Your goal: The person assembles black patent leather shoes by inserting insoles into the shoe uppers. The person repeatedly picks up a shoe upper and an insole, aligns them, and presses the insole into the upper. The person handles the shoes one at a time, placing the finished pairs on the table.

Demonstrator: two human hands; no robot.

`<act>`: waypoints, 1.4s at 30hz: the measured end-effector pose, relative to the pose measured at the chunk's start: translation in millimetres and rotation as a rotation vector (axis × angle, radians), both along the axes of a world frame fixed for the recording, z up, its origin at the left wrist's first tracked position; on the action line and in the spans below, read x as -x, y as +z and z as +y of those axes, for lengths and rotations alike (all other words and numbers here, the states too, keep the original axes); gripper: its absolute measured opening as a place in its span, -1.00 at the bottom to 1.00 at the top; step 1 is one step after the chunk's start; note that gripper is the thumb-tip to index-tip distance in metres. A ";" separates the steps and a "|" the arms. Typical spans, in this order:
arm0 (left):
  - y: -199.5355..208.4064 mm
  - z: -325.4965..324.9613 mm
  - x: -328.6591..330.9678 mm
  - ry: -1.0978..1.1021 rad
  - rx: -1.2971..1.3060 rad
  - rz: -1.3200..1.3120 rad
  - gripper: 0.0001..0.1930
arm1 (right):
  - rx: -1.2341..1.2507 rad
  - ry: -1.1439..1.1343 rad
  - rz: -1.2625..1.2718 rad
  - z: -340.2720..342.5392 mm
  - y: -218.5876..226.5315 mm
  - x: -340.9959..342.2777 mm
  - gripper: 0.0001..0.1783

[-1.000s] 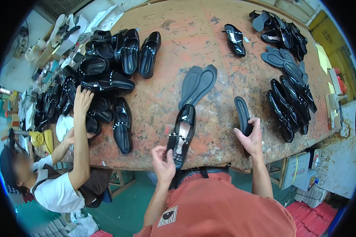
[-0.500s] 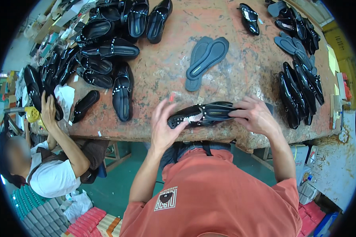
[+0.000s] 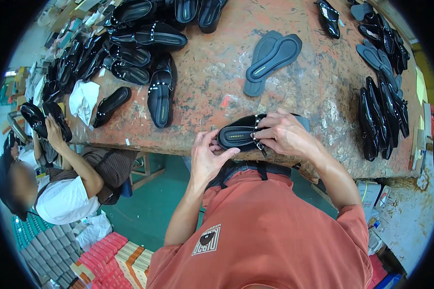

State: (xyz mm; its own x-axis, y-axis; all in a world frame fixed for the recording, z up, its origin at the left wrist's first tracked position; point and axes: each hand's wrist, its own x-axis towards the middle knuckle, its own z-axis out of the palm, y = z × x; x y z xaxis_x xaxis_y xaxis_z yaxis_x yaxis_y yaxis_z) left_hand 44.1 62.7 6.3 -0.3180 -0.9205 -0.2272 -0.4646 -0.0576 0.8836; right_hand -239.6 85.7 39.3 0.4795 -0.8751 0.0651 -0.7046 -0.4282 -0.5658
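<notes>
A black patent shoe [image 3: 248,120] with a studded strap lies sideways at the table's front edge, its heel end to the left. A dark padded insole [image 3: 234,137] sits in its heel part. My left hand [image 3: 208,156] grips the heel end, thumb along the near rim. Over the strap and front part is my right hand [image 3: 285,135], fingers bent and pressed on the shoe; they hide the toe. A flat grey piece [image 3: 303,122] shows past the right hand, mostly covered. Farther back, two dark insoles [image 3: 273,60] lie crossed on the table.
Black shoes [image 3: 147,36] are heaped at the far left, with a single shoe [image 3: 161,94] nearer. White paper [image 3: 83,100] lies left of them. More shoes [image 3: 382,118] stand in a row at right. At left, a co-worker's hand [image 3: 56,131] holds a shoe.
The insole has slid left into the heel of the shoe. My right hand has moved left onto the strap, and my left hand has come round the heel end. The view has shifted.
</notes>
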 end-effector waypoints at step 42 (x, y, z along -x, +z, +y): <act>16.8 -39.9 38.9 -1.095 0.713 -0.428 -0.19 | -0.191 -0.567 0.507 35.9 1.3 -45.4 -0.65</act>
